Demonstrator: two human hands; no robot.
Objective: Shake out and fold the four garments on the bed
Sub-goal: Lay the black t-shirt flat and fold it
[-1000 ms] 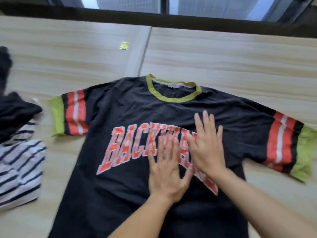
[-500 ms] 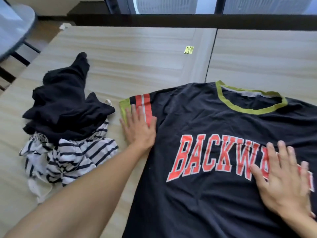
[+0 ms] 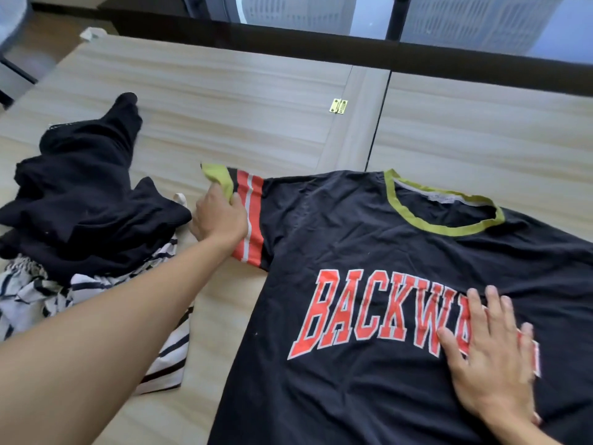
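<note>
A black T-shirt (image 3: 369, 239) with red "BACKWA..." lettering, a green collar and red-striped sleeves lies front up on the wooden bed surface (image 3: 224, 101). My left hand (image 3: 219, 216) pinches the green cuff of its left sleeve, and the cuff is lifted and curled. My right hand (image 3: 491, 358) lies flat, fingers spread, on the lettering at the chest. To the left sits a heap with a crumpled black garment (image 3: 83, 200) on top of a black-and-white striped garment (image 3: 96, 303). The shirt's right sleeve is out of frame.
A small brass hinge (image 3: 339, 106) sits at the seam between the two bed panels. A dark window ledge (image 3: 321, 43) runs along the far edge. A round table and floor (image 3: 12, 36) show at the upper left.
My left hand went from lying flat on the sleeve to gripping the green cuff and lifting it. My right hand stays pressed on the chest. The view has shifted slightly.
</note>
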